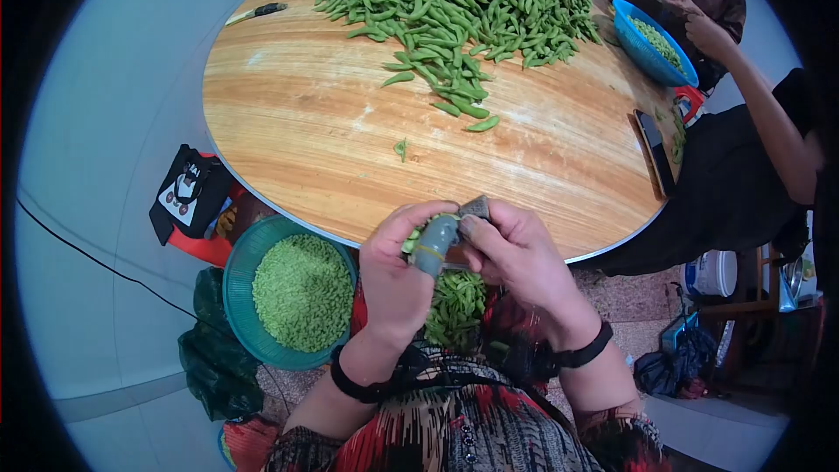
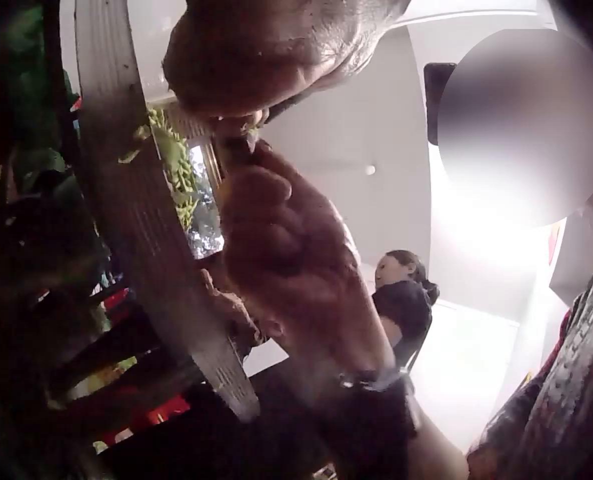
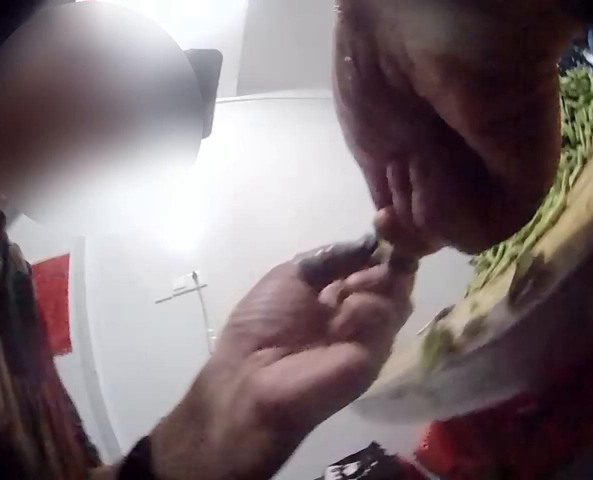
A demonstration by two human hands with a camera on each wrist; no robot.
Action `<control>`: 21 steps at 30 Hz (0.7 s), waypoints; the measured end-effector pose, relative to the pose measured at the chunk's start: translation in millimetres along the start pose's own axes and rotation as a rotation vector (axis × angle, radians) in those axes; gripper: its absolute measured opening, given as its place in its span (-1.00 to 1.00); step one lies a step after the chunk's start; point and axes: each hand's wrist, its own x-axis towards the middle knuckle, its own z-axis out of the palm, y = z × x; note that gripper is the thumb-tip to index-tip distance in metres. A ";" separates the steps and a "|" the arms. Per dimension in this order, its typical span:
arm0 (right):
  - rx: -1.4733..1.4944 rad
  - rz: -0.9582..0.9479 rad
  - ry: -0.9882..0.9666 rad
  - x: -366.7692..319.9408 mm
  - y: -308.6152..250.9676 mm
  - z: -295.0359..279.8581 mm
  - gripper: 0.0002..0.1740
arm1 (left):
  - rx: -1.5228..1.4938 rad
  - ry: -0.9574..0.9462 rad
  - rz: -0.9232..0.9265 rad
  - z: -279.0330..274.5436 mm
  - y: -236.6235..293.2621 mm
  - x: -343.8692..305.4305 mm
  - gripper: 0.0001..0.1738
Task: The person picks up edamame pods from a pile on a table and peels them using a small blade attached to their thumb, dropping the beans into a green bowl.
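Observation:
Close in front of the body, at the table's near edge, my left hand [image 1: 393, 284] and right hand [image 1: 529, 258] meet at the fingertips. A smooth grey cover [image 1: 432, 249] with a yellow band sheathes the left thumb. Green soybeans [image 1: 410, 242] show between the left thumb and curled fingers. A rough dark-grey cover [image 1: 474, 207] sits at the right index finger. Right thumb and fingers pinch where the hands meet, and the soybean pod there is mostly hidden. The wrist views show the same meeting of the left hand [image 3: 307, 340] and right hand [image 2: 287, 230].
Soybean pods [image 1: 463, 0] are heaped on the round wooden table [image 1: 306, 114]. A teal basin [image 1: 234, 288] of shelled beans stands at left; green pods or husks [image 1: 456, 306] lie below my hands. At right are a phone [image 1: 655, 153], a blue basket [image 1: 625, 26] and other people's arms [image 1: 769, 109].

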 end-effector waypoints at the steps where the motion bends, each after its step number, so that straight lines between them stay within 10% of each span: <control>1: -0.001 0.002 0.002 6.3 -5.1 -5.3 -0.77 | -0.166 0.037 -0.064 -0.1 4.5 2.9 -0.72; 8: -1.354 -0.323 0.346 86.7 -26.2 -69.1 -0.78 | -0.401 0.070 -0.231 -0.8 7.0 9.1 -0.76; 21: -1.450 -0.333 0.309 33.7 -24.6 -37.0 -0.80 | -0.576 -0.012 -0.356 -5.7 4.9 8.9 -0.89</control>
